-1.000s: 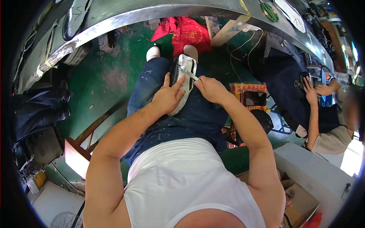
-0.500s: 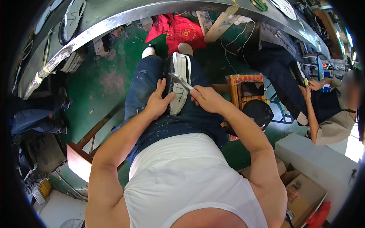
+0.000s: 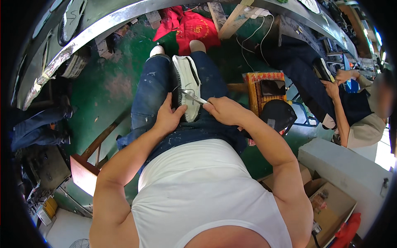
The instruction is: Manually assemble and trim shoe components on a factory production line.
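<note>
above green floor (image 3: 107, 89), the white shoe (image 3: 188, 80) lies between both hands (image 3: 168, 115) (image 3: 225, 110).

- I get white glare from a bright opening (image 3: 384, 156) at right.
- My lens bends the far bench edge (image 3: 99, 28); corners go black.
- Near white vest (image 3: 206, 186) reads bright.
- Co-worker's head (image 3: 385, 96) at right: blurred.

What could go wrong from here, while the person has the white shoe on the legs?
The metal tool in the right hand reaches across the white shoe close to the left hand; if it slips, it might hurt the left fingers. The shoe rests on the person's legs, not on a firm surface, so it could perhaps shift under pressure. The tool might also scratch the shoe.
</note>
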Demonstrator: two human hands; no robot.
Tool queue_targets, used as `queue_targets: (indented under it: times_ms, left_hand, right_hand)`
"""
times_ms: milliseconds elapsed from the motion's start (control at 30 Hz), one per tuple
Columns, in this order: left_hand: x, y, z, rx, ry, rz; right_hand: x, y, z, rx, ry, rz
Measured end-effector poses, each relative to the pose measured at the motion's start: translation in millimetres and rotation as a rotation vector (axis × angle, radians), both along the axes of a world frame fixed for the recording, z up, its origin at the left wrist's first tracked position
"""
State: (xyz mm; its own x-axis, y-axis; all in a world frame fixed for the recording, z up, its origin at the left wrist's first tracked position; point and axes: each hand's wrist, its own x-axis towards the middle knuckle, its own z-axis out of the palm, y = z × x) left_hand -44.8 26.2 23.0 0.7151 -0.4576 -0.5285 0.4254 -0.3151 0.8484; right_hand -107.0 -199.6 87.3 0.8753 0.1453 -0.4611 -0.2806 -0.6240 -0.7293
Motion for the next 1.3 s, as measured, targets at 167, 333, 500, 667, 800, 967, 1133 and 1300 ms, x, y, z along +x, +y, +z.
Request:
queue_targets:
  times_ms: [167,333,500,667,800,967,1133,1300]
  left_hand:
    - [-1.2,4.4,-8.7,-0.082,0.047,-0.001]
    - [2.0,0.6,-3.9,0.029,0.006,-0.075]
    - [2.0,2.9,-21.1,0.154,-0.176,-0.157]
    - [8.0,-9.3,-1.0,0.22,-0.097,-0.113]
    - [20.4,-0.4,-30.0,0.097,-0.16,-0.054]
    - [74.2,12.1,81.1,0.393,-0.56,-0.396]
    - [129.7,0.8,179.1,-0.013,-0.823,-0.536]
    - [141.1,-64.8,126.9,-0.011,-0.374,-0.365]
  right_hand:
    - [-0.2,6.1,2.6,0.031,-0.075,0.02]
    - [7.9,7.8,14.7,-0.174,0.031,0.133]
    - [3.4,10.9,9.4,-0.33,0.112,0.214]
    - [-3.3,-4.1,0.4,0.08,0.144,-0.162]
    - [-25.7,-10.5,-32.7,0.359,0.106,-0.424]
    - [-34.2,-21.0,-40.1,0.534,0.0,-0.541]
    - [-30.2,-28.1,-41.9,0.692,-0.05,-0.632]
    - [-27.6,-26.5,-39.7,0.585,-0.018,-0.628]
